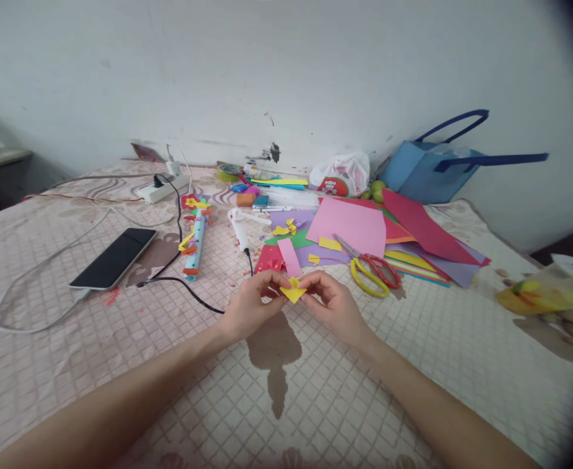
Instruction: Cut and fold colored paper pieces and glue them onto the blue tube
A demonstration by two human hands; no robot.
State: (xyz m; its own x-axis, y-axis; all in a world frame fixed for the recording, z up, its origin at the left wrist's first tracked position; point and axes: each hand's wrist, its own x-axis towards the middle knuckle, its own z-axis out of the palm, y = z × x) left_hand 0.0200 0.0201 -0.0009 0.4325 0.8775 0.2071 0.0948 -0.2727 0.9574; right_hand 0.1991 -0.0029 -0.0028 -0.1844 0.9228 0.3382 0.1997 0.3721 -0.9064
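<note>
Between my two hands is a small folded piece of yellow paper (293, 293), its lower edge coming to a point. My left hand (253, 305) pinches its left corner, and my right hand (336, 305) pinches the right corner. Both hands are raised a little over the tablecloth, with their shadow below. Just beyond them lie a pink paper strip (289, 258) and red paper pieces (269, 259). Scissors with yellow and red handles (370, 273) rest to the right of my right hand. Cut yellow scraps (286, 228) lie on the coloured sheets farther back.
A white glue gun (238, 229) trails a black cord toward my left hand. Left of it are a light-blue decorated strip (195, 242), a phone (115, 258) on a charging cable and a power strip (163, 188). Coloured paper sheets (349, 225) and a blue bag (413, 172) stand right.
</note>
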